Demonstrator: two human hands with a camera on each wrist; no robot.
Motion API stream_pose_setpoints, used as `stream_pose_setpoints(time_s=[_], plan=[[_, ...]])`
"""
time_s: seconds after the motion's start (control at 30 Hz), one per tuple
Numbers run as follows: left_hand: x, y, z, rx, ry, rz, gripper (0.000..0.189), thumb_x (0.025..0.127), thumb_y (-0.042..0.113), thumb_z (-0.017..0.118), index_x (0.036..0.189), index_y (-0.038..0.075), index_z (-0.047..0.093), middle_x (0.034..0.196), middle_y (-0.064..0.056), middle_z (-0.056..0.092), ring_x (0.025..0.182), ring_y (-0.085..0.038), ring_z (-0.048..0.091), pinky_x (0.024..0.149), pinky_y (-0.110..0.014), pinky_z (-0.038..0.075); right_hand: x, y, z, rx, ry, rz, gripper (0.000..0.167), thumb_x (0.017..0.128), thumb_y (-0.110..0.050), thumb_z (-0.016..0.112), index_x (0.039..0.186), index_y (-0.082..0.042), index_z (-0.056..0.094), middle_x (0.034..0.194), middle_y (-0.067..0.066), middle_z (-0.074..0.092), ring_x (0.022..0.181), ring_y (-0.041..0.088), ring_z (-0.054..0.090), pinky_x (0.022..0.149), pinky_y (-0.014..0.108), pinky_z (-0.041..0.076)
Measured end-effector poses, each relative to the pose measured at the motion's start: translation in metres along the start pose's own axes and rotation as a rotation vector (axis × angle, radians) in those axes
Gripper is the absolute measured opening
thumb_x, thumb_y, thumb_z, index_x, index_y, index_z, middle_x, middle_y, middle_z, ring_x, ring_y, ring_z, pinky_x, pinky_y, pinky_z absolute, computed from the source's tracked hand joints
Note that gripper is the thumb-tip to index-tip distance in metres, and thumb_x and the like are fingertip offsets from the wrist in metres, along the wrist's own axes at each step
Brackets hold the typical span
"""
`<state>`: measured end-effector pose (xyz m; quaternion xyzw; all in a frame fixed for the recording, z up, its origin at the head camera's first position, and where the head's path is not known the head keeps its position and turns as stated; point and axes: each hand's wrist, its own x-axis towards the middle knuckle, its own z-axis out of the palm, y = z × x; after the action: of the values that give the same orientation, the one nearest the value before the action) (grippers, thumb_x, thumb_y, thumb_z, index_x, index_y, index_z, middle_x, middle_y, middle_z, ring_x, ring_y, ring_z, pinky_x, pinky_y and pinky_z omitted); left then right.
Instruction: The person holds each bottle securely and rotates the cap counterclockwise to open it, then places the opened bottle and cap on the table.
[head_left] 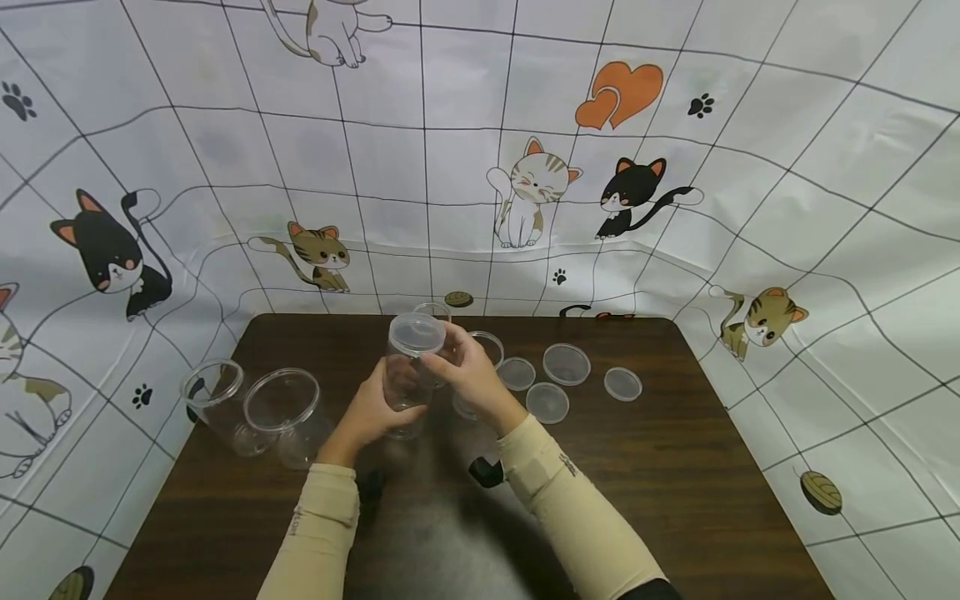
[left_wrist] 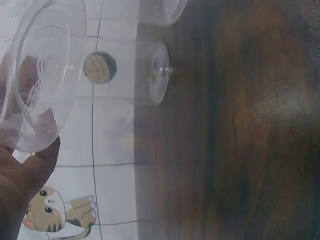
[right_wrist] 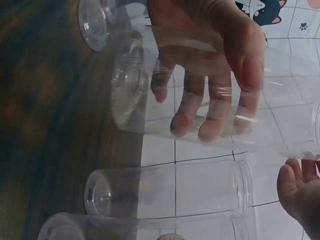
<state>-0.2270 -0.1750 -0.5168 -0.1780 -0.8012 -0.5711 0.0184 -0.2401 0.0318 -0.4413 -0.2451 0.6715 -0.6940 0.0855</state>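
Observation:
A tall clear plastic jar stands upright between both hands over the table. My left hand grips its body, and in the right wrist view the fingers of the left hand wrap round the clear wall. A translucent round lid sits on the jar's top. My right hand holds the lid's edge from the right, its fingers partly behind the rim. In the left wrist view the jar's round end appears close up, with left-hand fingers against it.
Two open clear jars stand at the table's left. More clear jars stand behind the hands, partly hidden. Several translucent lids lie flat on the dark wooden table to the right. A cat-print sheet hangs around the table.

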Motion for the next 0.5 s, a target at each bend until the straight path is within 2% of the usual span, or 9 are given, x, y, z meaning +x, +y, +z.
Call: stream_pose_setpoints(time_s=[0.1, 0.2, 0.3, 0.4, 0.5], plan=[[-0.0003, 0.0004, 0.0051, -0.005, -0.015, 0.007, 0.079, 0.078, 0.008, 0.088, 0.140, 0.008, 0.039, 0.128, -0.014, 0.060, 0.117, -0.032, 0.060, 0.097, -0.044, 0.052, 0.0031, -0.0008, 0.0002, 0.011, -0.044, -0.002, 0.069, 0.096, -0.025, 0.072, 0.153, -0.007, 0.037, 0.139, 0.017, 0.053, 0.127, 0.028, 0.057, 0.101, 0.039, 0.049], [-0.0008, -0.0002, 0.0085, 0.013, -0.017, 0.012, 0.080, 0.078, 0.012, 0.089, 0.141, 0.007, 0.040, 0.129, -0.015, 0.061, 0.117, -0.031, 0.061, 0.097, -0.043, 0.053, 0.0060, -0.0009, -0.0010, 0.037, -0.087, 0.008, 0.079, 0.093, -0.029, 0.075, 0.156, -0.007, 0.032, 0.141, 0.018, 0.051, 0.129, 0.028, 0.053, 0.105, 0.041, 0.046], [-0.0005, -0.0009, 0.0083, 0.012, -0.010, 0.005, 0.080, 0.078, 0.013, 0.089, 0.140, 0.006, 0.039, 0.130, -0.015, 0.060, 0.117, -0.031, 0.062, 0.096, -0.040, 0.053, 0.0063, -0.0001, -0.0031, 0.065, -0.096, 0.045, 0.090, 0.093, -0.029, 0.076, 0.160, -0.008, 0.020, 0.149, 0.019, 0.045, 0.137, 0.030, 0.046, 0.110, 0.045, 0.041], [-0.0006, 0.0001, 0.0047, -0.004, 0.012, 0.005, 0.080, 0.078, 0.010, 0.089, 0.140, 0.005, 0.039, 0.130, -0.016, 0.060, 0.116, -0.032, 0.061, 0.096, -0.040, 0.053, 0.0038, 0.0014, -0.0043, 0.065, -0.081, 0.051, 0.104, 0.090, -0.039, 0.078, 0.162, -0.007, 0.010, 0.156, 0.020, 0.037, 0.143, 0.034, 0.039, 0.114, 0.049, 0.036], [-0.0001, 0.0007, 0.0006, -0.006, 0.037, 0.009, 0.079, 0.078, 0.007, 0.088, 0.140, 0.004, 0.039, 0.128, -0.016, 0.061, 0.116, -0.033, 0.062, 0.096, -0.042, 0.053, 0.0012, 0.0024, -0.0035, 0.023, -0.054, 0.025, 0.111, 0.084, -0.055, 0.079, 0.160, -0.006, 0.015, 0.157, 0.019, 0.036, 0.143, 0.035, 0.038, 0.115, 0.049, 0.034]])
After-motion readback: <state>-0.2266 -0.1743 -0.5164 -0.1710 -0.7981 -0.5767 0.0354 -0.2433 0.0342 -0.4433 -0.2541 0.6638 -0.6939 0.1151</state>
